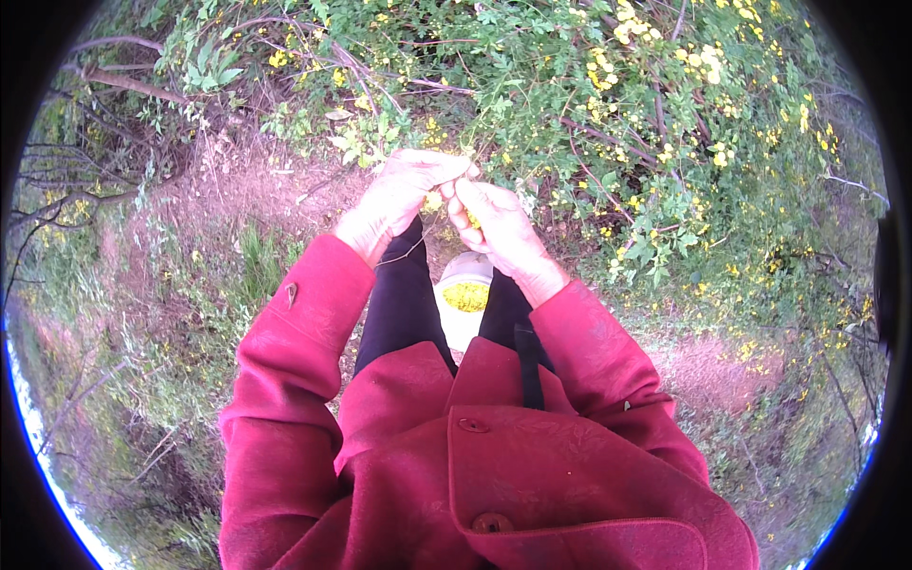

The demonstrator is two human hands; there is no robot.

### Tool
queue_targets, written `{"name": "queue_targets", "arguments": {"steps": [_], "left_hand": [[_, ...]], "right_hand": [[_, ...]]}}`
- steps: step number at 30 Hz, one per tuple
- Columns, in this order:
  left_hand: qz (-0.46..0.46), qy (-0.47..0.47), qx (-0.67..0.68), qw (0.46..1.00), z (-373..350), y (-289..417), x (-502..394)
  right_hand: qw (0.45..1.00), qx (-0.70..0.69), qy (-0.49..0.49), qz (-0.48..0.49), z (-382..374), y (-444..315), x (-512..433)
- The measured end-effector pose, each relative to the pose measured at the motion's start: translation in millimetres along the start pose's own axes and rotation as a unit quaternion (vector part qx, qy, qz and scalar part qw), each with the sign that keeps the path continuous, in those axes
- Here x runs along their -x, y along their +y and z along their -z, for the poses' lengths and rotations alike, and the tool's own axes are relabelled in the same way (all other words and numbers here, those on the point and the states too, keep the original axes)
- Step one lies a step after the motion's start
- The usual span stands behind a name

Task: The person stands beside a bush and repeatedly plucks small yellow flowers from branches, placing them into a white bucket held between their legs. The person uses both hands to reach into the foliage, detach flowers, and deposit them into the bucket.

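My left hand point(399, 196) and my right hand point(499, 224) meet at the fingertips, out in front of me and above my knees. A few yellow flower heads point(474, 219) show between the curled fingers of my right hand. The left thumb and forefinger pinch something small near the right fingertips, perhaps a thin stem; glare washes out the detail. More yellow blossom point(432, 201) shows just under the left fingers. Below the hands, between my legs, stands a white bucket point(459, 331) with a heap of small yellow flowers point(467, 297) inside.
Leafy bushes with yellow flowers point(634, 135) rise ahead and to the right. Bare branches point(132, 82) reach in from the upper left. Brown soil with dry litter point(263, 189) lies left of the hands, beside a grass tuft point(260, 263).
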State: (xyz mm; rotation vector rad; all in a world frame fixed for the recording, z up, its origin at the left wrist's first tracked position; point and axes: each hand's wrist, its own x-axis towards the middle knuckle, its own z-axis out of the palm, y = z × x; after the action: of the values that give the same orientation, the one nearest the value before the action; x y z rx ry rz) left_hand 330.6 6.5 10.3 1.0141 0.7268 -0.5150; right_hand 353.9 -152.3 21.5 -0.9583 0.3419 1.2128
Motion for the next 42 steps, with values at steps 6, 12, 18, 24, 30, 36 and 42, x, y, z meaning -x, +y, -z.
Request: {"name": "queue_targets", "arguments": {"steps": [6,12,18,24,30,36,42], "left_hand": [[0.001,0.004,0.093,0.996,-1,-10,9],[0.008,0.037,0.093,0.995,14,3,6],[0.041,0.013,0.085,0.995,15,6,4],[0.045,-0.017,0.042,0.998,15,7,4],[0.064,-0.039,0.06,0.995,13,2,3],[0.113,-0.073,0.14,0.981,12,-4,-1],[0.125,-0.075,0.157,0.977,6,1,-1]], "right_hand": [[0.999,-0.025,-0.03,0.019,4,7,6],[0.999,-0.017,-0.032,0.001,17,16,10],[0.995,-0.095,0.039,-0.019,27,10,-35],[0.999,-0.049,0.01,0.005,20,7,-29],[0.991,-0.125,-0.037,0.009,14,8,-3],[0.997,-0.057,-0.043,0.003,27,10,11],[0.998,0.026,-0.003,0.051,36,14,18]]}}
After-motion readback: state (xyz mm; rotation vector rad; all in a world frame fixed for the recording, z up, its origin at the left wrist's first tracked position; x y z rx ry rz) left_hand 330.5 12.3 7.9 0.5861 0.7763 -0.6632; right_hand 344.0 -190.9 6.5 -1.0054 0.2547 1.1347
